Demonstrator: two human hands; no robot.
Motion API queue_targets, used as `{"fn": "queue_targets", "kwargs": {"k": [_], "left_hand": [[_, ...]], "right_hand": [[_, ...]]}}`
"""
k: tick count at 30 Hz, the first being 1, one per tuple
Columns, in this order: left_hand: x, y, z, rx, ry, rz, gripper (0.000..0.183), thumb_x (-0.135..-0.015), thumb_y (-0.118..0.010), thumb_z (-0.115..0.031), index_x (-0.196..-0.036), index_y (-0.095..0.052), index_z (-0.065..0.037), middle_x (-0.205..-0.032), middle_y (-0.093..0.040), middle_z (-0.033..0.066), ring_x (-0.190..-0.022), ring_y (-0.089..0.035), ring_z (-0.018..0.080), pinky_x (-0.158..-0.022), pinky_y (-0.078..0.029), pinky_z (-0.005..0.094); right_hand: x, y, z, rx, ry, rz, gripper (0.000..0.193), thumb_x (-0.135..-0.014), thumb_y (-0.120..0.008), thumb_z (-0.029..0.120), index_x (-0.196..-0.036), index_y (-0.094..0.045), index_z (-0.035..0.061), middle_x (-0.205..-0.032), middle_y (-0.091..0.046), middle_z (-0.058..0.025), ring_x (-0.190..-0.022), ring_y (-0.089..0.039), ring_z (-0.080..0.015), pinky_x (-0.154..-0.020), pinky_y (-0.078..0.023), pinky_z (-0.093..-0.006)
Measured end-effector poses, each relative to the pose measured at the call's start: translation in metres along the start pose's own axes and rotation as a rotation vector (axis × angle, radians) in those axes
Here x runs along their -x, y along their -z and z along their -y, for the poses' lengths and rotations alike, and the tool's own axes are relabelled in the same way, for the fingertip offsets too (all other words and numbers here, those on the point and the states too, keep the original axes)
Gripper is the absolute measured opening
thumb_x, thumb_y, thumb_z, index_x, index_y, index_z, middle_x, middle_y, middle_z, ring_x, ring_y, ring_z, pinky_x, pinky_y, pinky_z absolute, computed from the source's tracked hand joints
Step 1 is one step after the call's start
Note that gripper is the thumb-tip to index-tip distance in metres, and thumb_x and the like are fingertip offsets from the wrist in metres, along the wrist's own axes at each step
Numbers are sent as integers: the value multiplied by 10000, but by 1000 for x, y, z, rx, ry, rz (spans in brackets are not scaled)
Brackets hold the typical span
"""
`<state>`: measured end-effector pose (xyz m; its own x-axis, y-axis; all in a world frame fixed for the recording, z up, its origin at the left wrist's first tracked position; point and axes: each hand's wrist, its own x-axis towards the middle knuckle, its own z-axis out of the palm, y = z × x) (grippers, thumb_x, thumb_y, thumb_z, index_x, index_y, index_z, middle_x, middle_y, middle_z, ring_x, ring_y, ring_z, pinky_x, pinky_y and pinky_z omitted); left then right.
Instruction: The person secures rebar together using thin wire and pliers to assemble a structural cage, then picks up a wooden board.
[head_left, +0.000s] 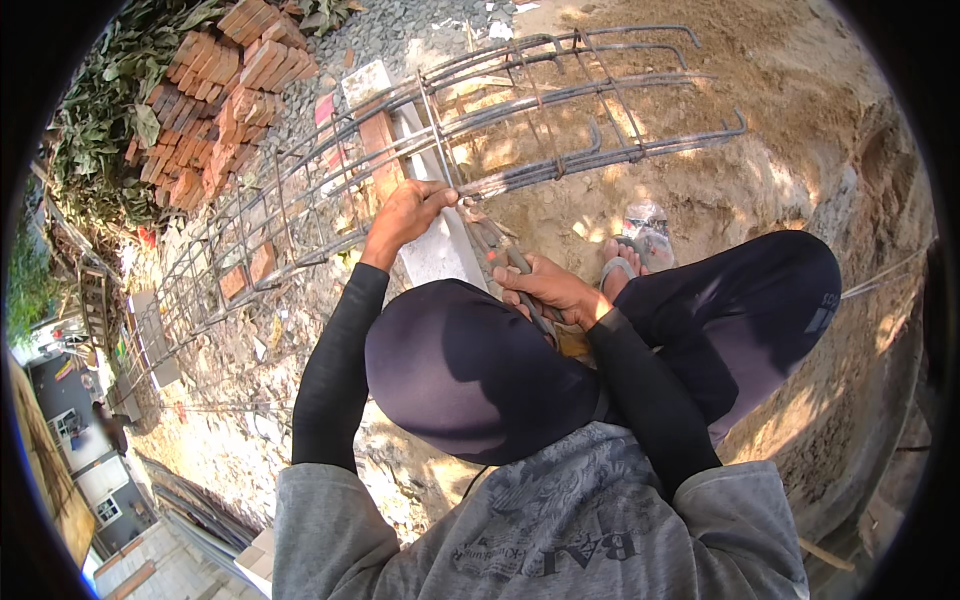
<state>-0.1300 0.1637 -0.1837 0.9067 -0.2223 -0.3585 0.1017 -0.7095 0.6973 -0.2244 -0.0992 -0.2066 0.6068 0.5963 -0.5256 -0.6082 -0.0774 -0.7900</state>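
A long cage of steel rebar (650,150), with crosswise stirrups, slants from the upper right toward the left. My left hand (408,218) is closed at its near lower edge, thumb and fingers pinching where a stirrup meets the long bars. My right hand (556,288) is wrapped round the handles of grey pincers (488,238). Their jaws are at that same joint, close to my left fingertips; whether wire is between them is too small to tell. Beneath the cage lie a pale, board-like beam (440,252) and a reddish-brown block (379,150).
Stacked red bricks (230,100) stand at the upper left beside leafy branches (85,130) and grey gravel (375,35). A clear plastic bottle (648,232) lies near my sandalled foot (622,264). My bent knees flank my right hand. Sandy soil (800,130) slopes up on the right.
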Motion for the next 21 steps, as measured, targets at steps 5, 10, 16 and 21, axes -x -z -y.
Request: {"fn": "queue_targets", "kwargs": {"k": [5, 10, 16, 21], "left_hand": [[-12, -12, -8, -25, -58, -33, 355, -982, -647, -336, -1055, -753, -5, -701, -643, 132, -667, -585, 204, -700, -498, 391], [-2, -9, -3, -37, -78, -49, 337, -1015, -610, -328, -1078, -742, -24, -692, -552, 18, -673, -485, 119, -660, -440, 332], [-5, -13, -6, -51, -93, -68, 324, -1014, -607, -307, -1032, -729, -8, -689, -573, 66, -677, -493, 135, -678, -456, 350], [-2, -14, 5, -61, -166, -126, 312, -1017, -603, -283, -969, -701, 9, -666, -539, 80, -654, -469, 140, -655, -443, 371]], "right_hand": [[-17, -2, -42, -48, 228, -58, 486, -933, -718, 353, -1251, -551, 27, -711, -596, -41, -562, -616, -184, -529, -523, -345], [5, -15, -24, 970, 309, -714, 529, -943, -677, 458, -1216, -590, 14, -716, -620, -52, -605, -634, -192, -558, -531, -350], [-7, 13, -22, -235, -150, 81, 616, -977, -607, 575, -1216, -616, 7, -745, -666, -49, -636, -648, -144, -548, -510, -275], [2, 4, -11, -68, -34, -38, 637, -957, -710, 396, -1399, -511, -18, -794, -708, -79, -598, -644, -110, -540, -480, -224]]}}
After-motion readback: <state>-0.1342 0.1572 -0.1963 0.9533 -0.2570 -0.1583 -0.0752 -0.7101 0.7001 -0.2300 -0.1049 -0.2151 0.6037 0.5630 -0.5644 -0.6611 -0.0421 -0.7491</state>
